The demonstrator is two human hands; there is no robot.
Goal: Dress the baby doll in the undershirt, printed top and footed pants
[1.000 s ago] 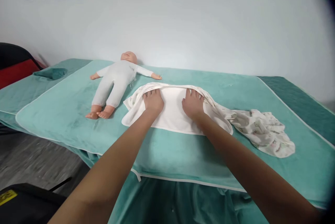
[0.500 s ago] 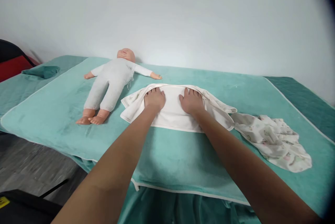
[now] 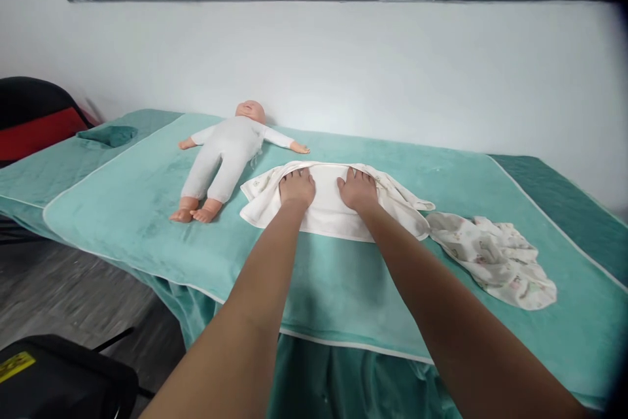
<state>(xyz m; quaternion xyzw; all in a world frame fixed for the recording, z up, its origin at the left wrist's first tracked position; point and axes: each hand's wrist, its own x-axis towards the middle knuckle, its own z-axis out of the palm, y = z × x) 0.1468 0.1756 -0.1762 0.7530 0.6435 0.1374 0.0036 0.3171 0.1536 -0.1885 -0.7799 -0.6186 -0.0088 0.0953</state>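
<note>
The white cloth point(image 3: 328, 210) is lying folded flat on the teal mat point(image 3: 122, 210), near the middle of the bed point(image 3: 564, 203) and closer to its far edge than to its near edge. A white trimmed hem is running along the side of the cloth nearest the person. Both hands are resting palm down on the upper face of the cloth, near its far fold. The left hand point(image 3: 297, 187) is pressing on the left half, and the right hand point(image 3: 358, 189) is pressing on the right half, with a narrow strip of bare cloth showing between them. The fingers of each hand are lying extended and slightly spread, with the fingertips pointing toward the wall; neither hand is pinching or gripping the fabric. Both forearms are reaching in from the near edge of the bed.

A patterned cloth point(image 3: 495, 257) is lying crumpled just to the right of the white cloth, touching its right corner and trailing toward the right edge of the mat. A baby doll point(image 3: 223, 154) in a pale suit is lying face up to the left of the white cloth, arms outstretched, with its head toward the far edge and its feet toward the near edge. A small dark green cloth point(image 3: 108, 136) is lying near the far left corner of the bed, well apart from the hands.
</note>
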